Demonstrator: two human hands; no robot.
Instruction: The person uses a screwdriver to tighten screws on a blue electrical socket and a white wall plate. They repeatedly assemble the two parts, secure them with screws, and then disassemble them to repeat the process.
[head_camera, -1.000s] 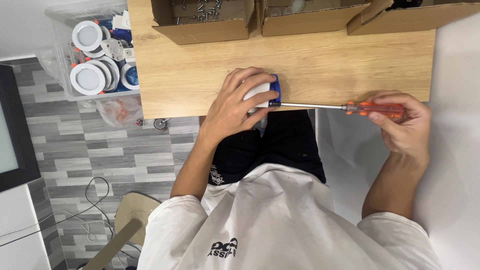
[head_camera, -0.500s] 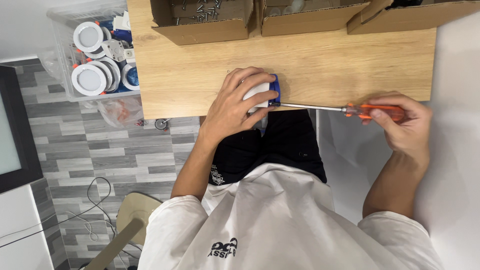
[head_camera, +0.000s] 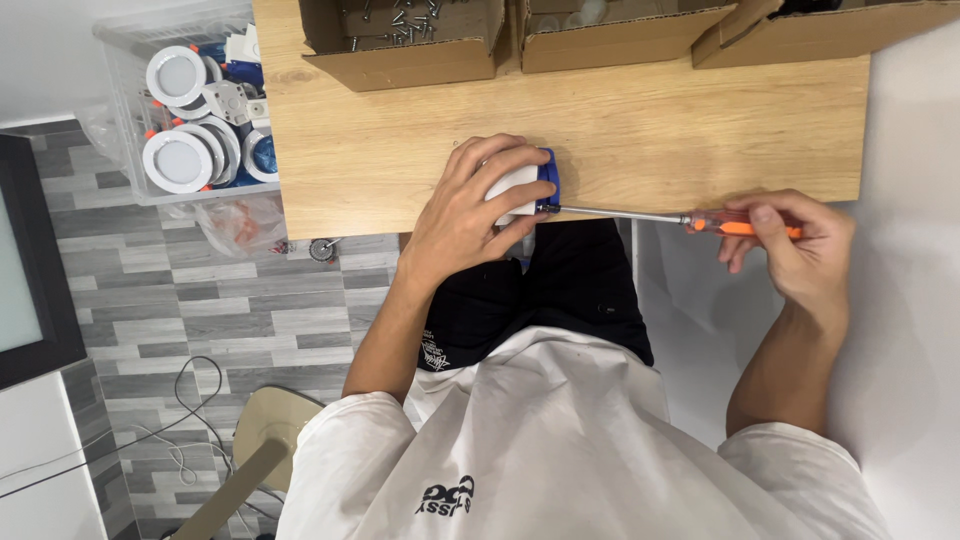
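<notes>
My left hand (head_camera: 470, 215) grips a small white and blue fitting (head_camera: 528, 186) at the near edge of the wooden table (head_camera: 660, 130), fingers wrapped over its top. My right hand (head_camera: 795, 250) holds the orange handle of a screwdriver (head_camera: 690, 218) off to the right. The metal shaft runs level to the left and its tip touches the blue side of the fitting. Most of the fitting is hidden under my fingers.
Three open cardboard boxes (head_camera: 405, 40) line the table's far edge; the left one holds loose screws. A clear plastic bin (head_camera: 185, 110) of round white lamp fittings stands on the floor to the left. A dark screen (head_camera: 30, 260) and cables lie at the far left.
My right hand has shifted slightly on the screwdriver handle, which looks turned a little. My left hand and the fitting stay in place.
</notes>
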